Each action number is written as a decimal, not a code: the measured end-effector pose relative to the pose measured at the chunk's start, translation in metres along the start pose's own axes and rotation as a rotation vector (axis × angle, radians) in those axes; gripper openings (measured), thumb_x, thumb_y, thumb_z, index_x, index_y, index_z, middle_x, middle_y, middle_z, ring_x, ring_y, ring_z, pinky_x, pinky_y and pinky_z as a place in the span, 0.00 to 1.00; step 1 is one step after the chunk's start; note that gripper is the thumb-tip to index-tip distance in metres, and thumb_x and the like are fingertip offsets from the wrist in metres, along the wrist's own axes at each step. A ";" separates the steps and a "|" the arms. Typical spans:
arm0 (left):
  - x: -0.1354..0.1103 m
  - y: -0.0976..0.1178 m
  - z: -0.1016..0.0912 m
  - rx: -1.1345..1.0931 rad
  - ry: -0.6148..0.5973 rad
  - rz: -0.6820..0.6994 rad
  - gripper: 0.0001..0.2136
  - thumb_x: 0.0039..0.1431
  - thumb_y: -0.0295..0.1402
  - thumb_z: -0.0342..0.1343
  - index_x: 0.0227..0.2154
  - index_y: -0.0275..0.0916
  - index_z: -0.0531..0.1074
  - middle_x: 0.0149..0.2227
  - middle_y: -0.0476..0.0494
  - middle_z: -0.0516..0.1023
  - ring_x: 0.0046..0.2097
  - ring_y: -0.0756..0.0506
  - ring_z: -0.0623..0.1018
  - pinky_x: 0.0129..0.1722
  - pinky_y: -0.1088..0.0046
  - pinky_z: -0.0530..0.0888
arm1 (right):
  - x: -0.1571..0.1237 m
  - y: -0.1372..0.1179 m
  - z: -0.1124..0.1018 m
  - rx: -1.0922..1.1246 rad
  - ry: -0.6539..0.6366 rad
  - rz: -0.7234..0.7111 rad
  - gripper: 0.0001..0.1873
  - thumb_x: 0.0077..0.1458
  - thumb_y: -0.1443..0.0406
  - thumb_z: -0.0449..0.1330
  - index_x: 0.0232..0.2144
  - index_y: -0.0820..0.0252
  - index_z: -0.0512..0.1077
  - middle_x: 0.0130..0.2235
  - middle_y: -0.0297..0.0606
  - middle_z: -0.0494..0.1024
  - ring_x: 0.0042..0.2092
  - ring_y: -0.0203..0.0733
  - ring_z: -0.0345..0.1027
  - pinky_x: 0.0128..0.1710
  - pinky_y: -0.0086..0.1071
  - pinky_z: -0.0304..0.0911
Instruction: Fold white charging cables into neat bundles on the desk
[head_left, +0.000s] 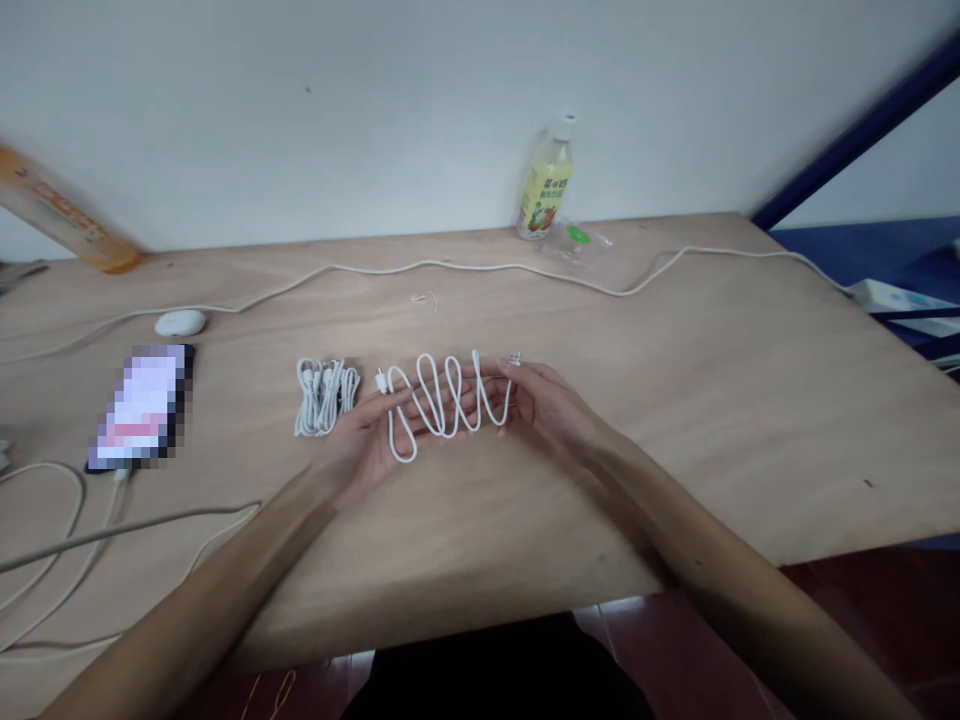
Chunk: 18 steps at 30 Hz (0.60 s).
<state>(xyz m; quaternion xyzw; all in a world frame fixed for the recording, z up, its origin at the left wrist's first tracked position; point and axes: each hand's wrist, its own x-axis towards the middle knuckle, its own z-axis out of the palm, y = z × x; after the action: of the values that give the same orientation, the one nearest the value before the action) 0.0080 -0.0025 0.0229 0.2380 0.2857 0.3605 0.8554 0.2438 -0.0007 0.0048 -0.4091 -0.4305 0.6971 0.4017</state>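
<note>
A white USB cable (451,398) lies in loose wavy loops across the fingers of both hands, above the wooden table. My left hand (367,445) supports its left part from below, with the thumb over it close to one plug (381,381). On the other side my right hand (541,398) holds the cable under its thumb, near the metal USB plug (514,358). The fingers of both hands stretch toward each other beneath the loops. Just left of my left hand rest folded bundles of white cable (324,395).
A phone (142,408) with a cable plugged in and a white earbud case (180,322) lie at left. A long white cord (480,266) crosses the table's back. An orange bottle (71,220), a yellow drink bottle (547,185) and clear plastic packaging (581,243) are near the wall.
</note>
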 end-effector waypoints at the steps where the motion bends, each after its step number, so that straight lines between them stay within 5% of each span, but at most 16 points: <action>1: 0.000 0.000 0.000 -0.005 -0.009 0.000 0.30 0.77 0.26 0.50 0.79 0.40 0.58 0.68 0.29 0.79 0.65 0.32 0.83 0.71 0.45 0.73 | 0.000 0.000 0.000 0.000 -0.004 0.000 0.21 0.69 0.51 0.62 0.48 0.59 0.85 0.41 0.47 0.89 0.37 0.45 0.81 0.28 0.31 0.71; 18: 0.001 0.000 -0.003 -0.004 -0.003 -0.018 0.29 0.76 0.27 0.51 0.77 0.39 0.61 0.66 0.30 0.81 0.65 0.31 0.82 0.70 0.44 0.74 | 0.001 0.001 -0.002 -0.010 -0.045 -0.004 0.24 0.69 0.48 0.63 0.50 0.59 0.85 0.42 0.47 0.89 0.37 0.45 0.82 0.29 0.30 0.71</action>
<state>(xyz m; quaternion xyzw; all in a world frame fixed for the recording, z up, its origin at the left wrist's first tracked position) 0.0066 -0.0017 0.0205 0.2342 0.2860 0.3530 0.8595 0.2452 0.0008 0.0027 -0.3944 -0.4439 0.7031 0.3912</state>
